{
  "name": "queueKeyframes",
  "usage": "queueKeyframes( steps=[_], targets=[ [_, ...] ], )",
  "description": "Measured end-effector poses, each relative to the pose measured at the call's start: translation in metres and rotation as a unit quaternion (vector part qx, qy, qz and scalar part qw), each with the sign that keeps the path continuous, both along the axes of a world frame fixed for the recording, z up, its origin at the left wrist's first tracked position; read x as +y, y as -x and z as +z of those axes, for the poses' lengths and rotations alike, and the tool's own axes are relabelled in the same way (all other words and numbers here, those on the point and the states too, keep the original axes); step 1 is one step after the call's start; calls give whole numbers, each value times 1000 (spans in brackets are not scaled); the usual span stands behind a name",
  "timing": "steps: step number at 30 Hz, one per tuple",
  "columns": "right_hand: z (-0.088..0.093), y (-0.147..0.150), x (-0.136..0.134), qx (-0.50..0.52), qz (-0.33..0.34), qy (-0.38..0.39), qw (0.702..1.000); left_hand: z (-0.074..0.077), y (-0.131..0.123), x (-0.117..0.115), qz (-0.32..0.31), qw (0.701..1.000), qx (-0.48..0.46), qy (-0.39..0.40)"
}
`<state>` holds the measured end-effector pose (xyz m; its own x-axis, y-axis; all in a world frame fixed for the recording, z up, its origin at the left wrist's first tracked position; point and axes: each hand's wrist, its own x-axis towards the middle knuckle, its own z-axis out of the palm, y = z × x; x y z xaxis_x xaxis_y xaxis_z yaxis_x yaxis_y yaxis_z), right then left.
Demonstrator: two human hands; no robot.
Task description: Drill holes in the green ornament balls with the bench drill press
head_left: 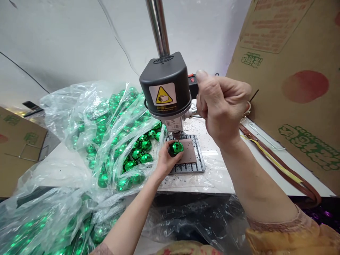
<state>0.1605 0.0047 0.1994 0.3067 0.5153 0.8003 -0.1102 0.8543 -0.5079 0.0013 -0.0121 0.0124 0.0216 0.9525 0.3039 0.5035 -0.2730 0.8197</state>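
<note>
A black drill press [165, 86] with a yellow warning label stands over a ridged metal base [200, 156] with a pinkish-brown board [190, 150] on it. My left hand [168, 157] holds a shiny green faceted ball [177, 147] on the board, right under the drill's chuck [177, 134]. Thumb and fingers wrap the ball from both sides. Raised at the right of the drill head, my right hand [221, 101] is closed in a fist; what it grips, if anything, is hidden.
Clear plastic bags of green balls [145, 145] lie left of the drill, with another bag [32, 230] lower left. Cardboard boxes stand at the right [292, 106] and far left [18, 152]. A brown strap [281, 166] lies at the right. Dark shavings dot the table.
</note>
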Motion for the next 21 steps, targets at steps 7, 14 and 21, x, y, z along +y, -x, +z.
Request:
queueKeyframes(
  steps=[7,14,21],
  targets=[
    [18,-7,32,-46,42,122,991,-5,-11,0,-10,999,-26,-24],
    [12,-13,44,-127,24,103,986,-19,-17,1,19,995,-95,16],
    [11,-9,36,-91,29,73,993,-20,-15,2,12,996,-77,31]
  ],
)
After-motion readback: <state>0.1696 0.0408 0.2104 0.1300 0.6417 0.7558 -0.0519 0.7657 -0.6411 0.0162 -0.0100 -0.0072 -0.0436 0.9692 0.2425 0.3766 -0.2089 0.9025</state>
